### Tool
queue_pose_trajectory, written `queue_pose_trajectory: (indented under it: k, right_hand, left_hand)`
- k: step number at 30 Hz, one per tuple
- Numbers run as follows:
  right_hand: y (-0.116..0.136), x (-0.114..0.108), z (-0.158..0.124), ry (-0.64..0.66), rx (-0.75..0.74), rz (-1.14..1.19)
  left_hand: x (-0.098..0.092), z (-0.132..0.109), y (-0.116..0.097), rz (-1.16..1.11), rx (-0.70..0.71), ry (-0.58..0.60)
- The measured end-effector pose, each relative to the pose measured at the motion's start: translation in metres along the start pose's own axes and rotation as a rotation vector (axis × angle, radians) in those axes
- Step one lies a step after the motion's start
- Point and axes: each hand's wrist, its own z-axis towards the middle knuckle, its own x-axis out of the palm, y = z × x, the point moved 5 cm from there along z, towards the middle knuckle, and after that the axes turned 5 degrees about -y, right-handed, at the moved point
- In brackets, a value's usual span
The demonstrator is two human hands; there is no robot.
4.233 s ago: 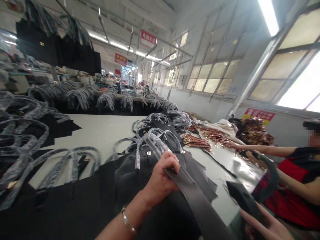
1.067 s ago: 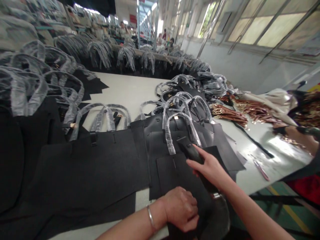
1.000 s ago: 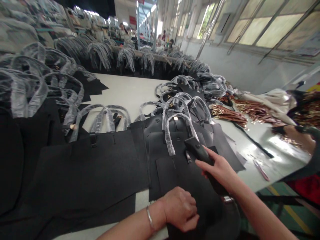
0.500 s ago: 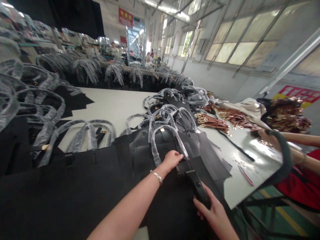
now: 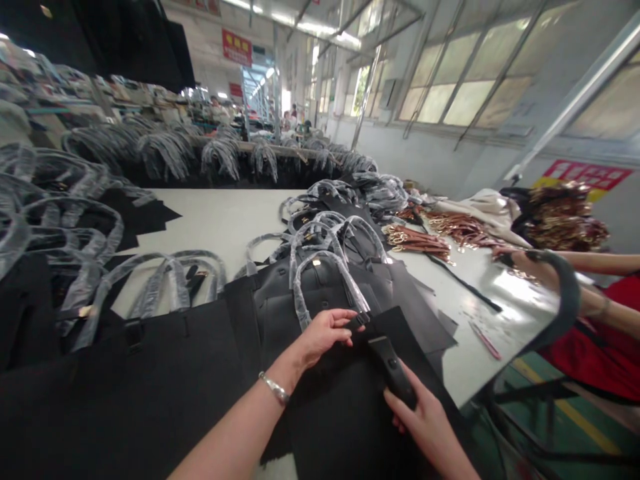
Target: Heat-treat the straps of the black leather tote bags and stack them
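Note:
My right hand [image 5: 423,421] grips a black leather strap [image 5: 393,369] near its end, over a black leather tote panel [image 5: 340,413]. My left hand [image 5: 323,335] rests on that panel with its fingers stretched out. Its fingertips lie close to a narrow black strap tab [image 5: 357,322]. Just beyond my hands stands a black tote bag [image 5: 285,300], its handles sleeved in clear plastic [image 5: 320,280]. The table under the bag is mostly hidden by stacked panels.
A white work table [image 5: 200,227] carries several more black bags with wrapped handles. Copper-toned buckled straps [image 5: 417,243] lie on its right side, with a pink tool [image 5: 485,341] near the edge. A co-worker's hand [image 5: 525,261] reaches in at right, beside a curved dark handle [image 5: 567,293].
My left hand has slid back from the strap tab, toward the left and nearer me. The strap stays in my right hand. My head view has shifted slightly, and the co-worker's arm stays at right.

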Motion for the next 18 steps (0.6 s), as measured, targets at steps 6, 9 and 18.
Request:
queue_pose_trajectory:
  k: [6, 9, 18]
  right_hand:
    - [0.046, -0.017, -0.016, 0.111, -0.042, 0.02]
    - [0.073, -0.019, -0.016, 0.15, -0.048, 0.034]
    - [0.095, -0.013, 0.003, 0.138, -0.073, 0.012]
  left_hand:
    - [0.001, 0.003, -0.007, 0.085, 0.058, -0.067]
    - [0.002, 0.003, -0.007, 0.148, 0.051, -0.072]
    - [0.001, -0.003, -0.004, 0.296, 0.07, -0.047]
